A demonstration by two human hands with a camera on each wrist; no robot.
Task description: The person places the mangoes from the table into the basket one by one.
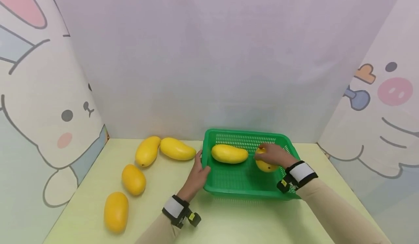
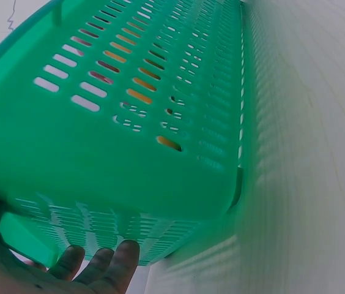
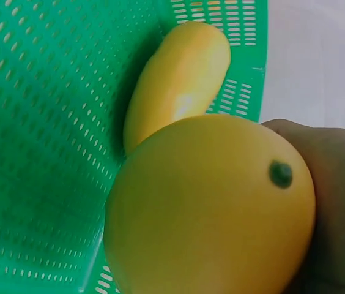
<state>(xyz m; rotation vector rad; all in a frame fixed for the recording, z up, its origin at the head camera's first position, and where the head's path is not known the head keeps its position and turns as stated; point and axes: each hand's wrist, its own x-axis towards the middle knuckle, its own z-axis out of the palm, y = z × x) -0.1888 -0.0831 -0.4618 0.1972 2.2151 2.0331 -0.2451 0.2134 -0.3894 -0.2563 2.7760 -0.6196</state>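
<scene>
Mangoes: the right hand [image 1: 273, 155] grips one mango [image 1: 266, 166] inside the green basket [image 1: 242, 184], beside a second mango [image 1: 229, 154]. Left hand [image 1: 198, 175], fingers straight, steadies the basket's left wall. Four loose mangoes [image 1: 134, 178] lie on the table [image 1: 229, 222] at left.

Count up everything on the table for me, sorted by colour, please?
Yellow mangoes: 6, with 4 loose on the table, 1 lying in the basket, 1 held by the right hand.
Green basket: 1.
Total: 7.

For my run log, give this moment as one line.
left hand: steadies green plastic basket | right hand: grips yellow mango inside
</scene>
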